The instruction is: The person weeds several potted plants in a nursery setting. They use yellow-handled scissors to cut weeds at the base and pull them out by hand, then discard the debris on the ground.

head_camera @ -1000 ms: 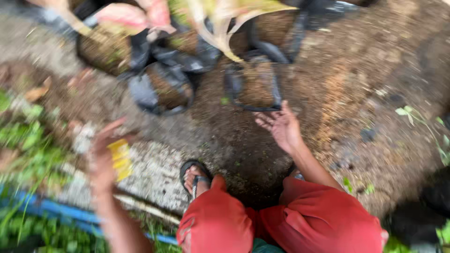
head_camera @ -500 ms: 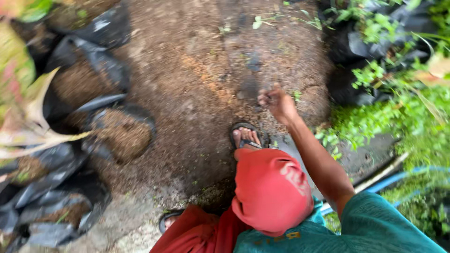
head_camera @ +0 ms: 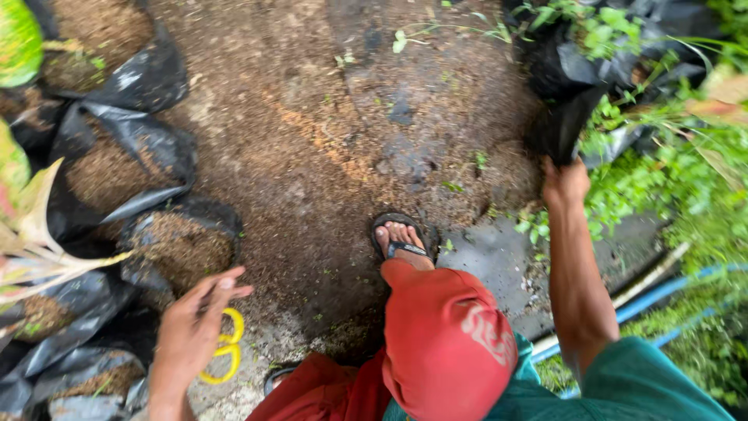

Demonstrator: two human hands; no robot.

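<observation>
right hand point(head_camera: 565, 183) clenched on the loose edge of a black plastic grow bag point(head_camera: 573, 117) at upper right, among green weeds point(head_camera: 662, 179). left hand point(head_camera: 191, 327) half spread, yellow-handled scissors point(head_camera: 222, 347) looped on the fingers, beside soil-filled bags point(head_camera: 167, 245). judged heavy with soil, film thin and tearable; best gripped at bunched rim, base supported.

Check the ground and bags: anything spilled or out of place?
Brown potting mix is strewn across the ground. The right hand grips a black grow bag sprouting weeds. The left hand holds yellow-handled scissors.
</observation>
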